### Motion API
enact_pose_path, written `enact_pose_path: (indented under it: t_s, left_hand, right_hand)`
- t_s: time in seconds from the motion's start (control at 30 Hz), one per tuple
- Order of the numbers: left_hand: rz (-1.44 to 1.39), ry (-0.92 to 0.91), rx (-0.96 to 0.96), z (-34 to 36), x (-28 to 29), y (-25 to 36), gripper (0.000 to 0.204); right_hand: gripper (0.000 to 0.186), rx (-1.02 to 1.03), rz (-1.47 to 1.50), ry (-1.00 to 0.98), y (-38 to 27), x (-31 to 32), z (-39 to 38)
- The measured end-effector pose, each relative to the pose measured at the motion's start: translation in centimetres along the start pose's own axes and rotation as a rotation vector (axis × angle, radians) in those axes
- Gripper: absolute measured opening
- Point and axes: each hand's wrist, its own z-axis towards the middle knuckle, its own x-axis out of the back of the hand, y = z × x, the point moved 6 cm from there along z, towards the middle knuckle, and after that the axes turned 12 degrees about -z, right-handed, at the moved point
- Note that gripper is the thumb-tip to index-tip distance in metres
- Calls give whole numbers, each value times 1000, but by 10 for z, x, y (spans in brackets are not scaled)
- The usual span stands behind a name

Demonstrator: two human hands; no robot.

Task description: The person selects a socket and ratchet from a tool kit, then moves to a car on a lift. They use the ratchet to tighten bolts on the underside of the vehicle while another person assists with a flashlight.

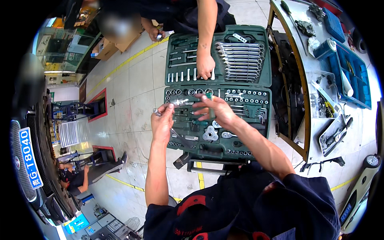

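My left hand is closed, left of the case's middle. A small chrome piece, round like a socket, shows at its fingers. Beside its fingertips is a blurred shiny metal piece, which I cannot name. My right hand is over the case with its fingers partly bent and smeared by motion. A green tool handle appears within its fingers. Both hands are above the open green tool case, whose trays hold sockets, keys, ratchets and a row of combination wrenches.
Across the case, a co-worker's hand reaches to the long sockets; their other hand holds a metal piece. A metal workbench with a blue bin stands right. A car and a person on the floor are left.
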Motion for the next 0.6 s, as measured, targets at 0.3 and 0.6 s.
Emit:
enact_pose_path:
  t_s: [0.3,0.6]
  left_hand:
    - [621,144,-211,14,18,-33,20]
    - [1210,50,-521,112,-16,-69,19]
  right_hand:
    - [26,-103,-298,356,50,26,14]
    - [26,-159,-294,329,39,74,-85]
